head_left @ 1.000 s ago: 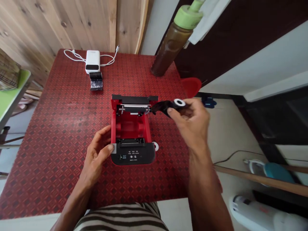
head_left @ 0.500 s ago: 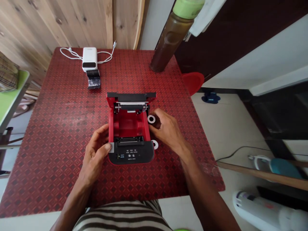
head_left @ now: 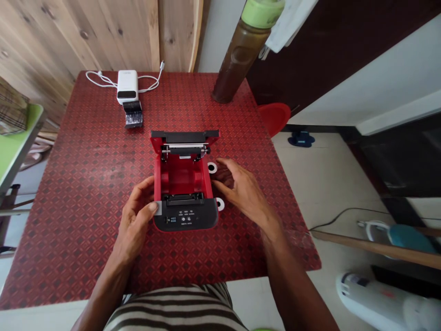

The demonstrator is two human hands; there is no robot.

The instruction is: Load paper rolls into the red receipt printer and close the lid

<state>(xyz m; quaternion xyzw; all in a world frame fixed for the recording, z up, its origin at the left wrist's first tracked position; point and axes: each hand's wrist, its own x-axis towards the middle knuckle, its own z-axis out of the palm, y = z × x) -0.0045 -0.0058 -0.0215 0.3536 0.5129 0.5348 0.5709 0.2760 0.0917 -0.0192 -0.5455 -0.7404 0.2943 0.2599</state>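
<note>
A red and black label printer (head_left: 189, 214) sits on the red patterned table (head_left: 93, 216) with its lid (head_left: 184, 137) raised. Nothing lies in its red bay. My left hand (head_left: 138, 216) grips the printer's left side, thumb on the grey patch at the front corner and fingers along the wall. On the right, my right hand (head_left: 241, 188) is open, thumb and fingers spread beside the printer. A white ring with a dark centre (head_left: 212, 168) shows by its fingertips. A second such ring (head_left: 220, 204) is nearer me, partly behind the printer's front corner.
Toward the back left lie a white device (head_left: 127, 86) with a white cable (head_left: 150, 85) and a crumpled black strip (head_left: 133, 115). A tall brown bottle (head_left: 236, 59) with a green lid stands at the back right. A red stool (head_left: 275, 118) is beyond the right edge.
My right hand's fingers have spread and drawn slightly away from the farther white ring. My left hand keeps its hold on the printer. The view has shifted slightly.
</note>
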